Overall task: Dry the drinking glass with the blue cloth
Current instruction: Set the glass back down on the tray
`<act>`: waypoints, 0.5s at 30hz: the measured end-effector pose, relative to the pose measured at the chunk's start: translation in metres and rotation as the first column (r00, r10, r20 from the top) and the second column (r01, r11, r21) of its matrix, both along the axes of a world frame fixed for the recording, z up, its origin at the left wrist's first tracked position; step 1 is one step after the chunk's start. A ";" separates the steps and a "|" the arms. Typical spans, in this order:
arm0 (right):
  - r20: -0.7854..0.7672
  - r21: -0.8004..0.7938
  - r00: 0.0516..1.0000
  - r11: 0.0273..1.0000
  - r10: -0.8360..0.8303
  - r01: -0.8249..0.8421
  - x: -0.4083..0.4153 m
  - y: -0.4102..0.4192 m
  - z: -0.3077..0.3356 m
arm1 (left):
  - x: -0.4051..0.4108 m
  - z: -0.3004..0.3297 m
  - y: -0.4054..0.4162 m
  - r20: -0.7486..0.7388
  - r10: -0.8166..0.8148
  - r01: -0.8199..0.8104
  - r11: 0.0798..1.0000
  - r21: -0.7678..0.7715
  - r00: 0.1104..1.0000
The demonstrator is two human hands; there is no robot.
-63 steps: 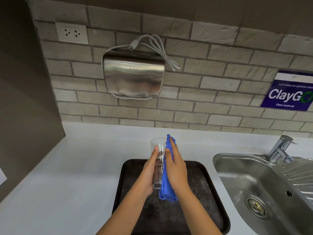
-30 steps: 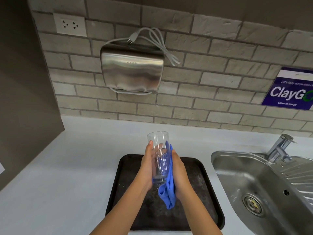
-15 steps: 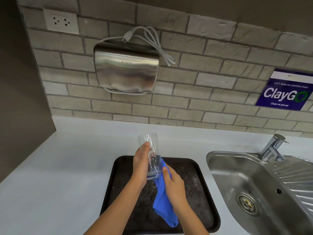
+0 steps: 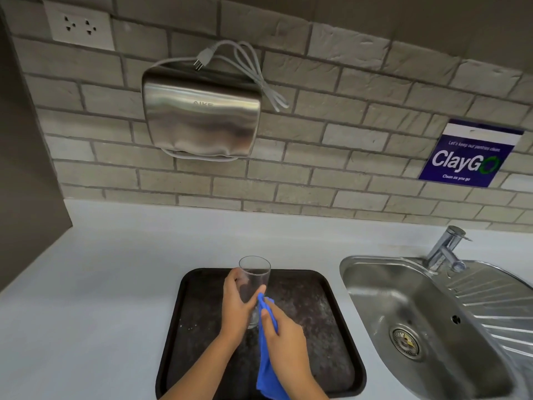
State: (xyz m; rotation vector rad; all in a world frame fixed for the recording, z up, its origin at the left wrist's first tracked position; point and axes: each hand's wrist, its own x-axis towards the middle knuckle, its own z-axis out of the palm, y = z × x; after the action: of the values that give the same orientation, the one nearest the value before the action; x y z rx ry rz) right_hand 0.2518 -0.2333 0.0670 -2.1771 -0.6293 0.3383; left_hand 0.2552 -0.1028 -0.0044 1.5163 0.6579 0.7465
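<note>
A clear drinking glass (image 4: pixel 254 277) stands upright over the black tray (image 4: pixel 328 319), mouth up. My left hand (image 4: pixel 235 306) wraps its left side and holds it. My right hand (image 4: pixel 284 342) grips the blue cloth (image 4: pixel 268 376) and presses it against the glass's lower right side. The cloth hangs down under my right hand towards the tray's front. The glass's base is hidden between my two hands.
A steel sink (image 4: pixel 403 319) with a tap (image 4: pixel 444 249) lies to the right of the tray. The white counter (image 4: pixel 101 284) spreads to the left. On the brick wall hang a steel hand dryer (image 4: pixel 202 114), a socket (image 4: pixel 82 26) and a blue sign (image 4: pixel 467 155).
The glass has come lower, down over the tray. My right hand slid the cloth from the glass's upper side down to its lower part. The view shifted slightly.
</note>
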 end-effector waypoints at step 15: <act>-0.091 0.152 0.994 0.986 -0.062 0.076 -0.050 0.031 0.006 | -0.046 0.010 0.013 0.029 -0.133 0.133 0.991 0.008 0.991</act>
State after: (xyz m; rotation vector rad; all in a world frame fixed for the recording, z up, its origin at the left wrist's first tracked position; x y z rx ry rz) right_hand 0.2023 -0.2020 0.0735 -2.0194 -0.5137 0.3327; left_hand 0.2095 -0.0893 0.0052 1.5361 0.5271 0.6691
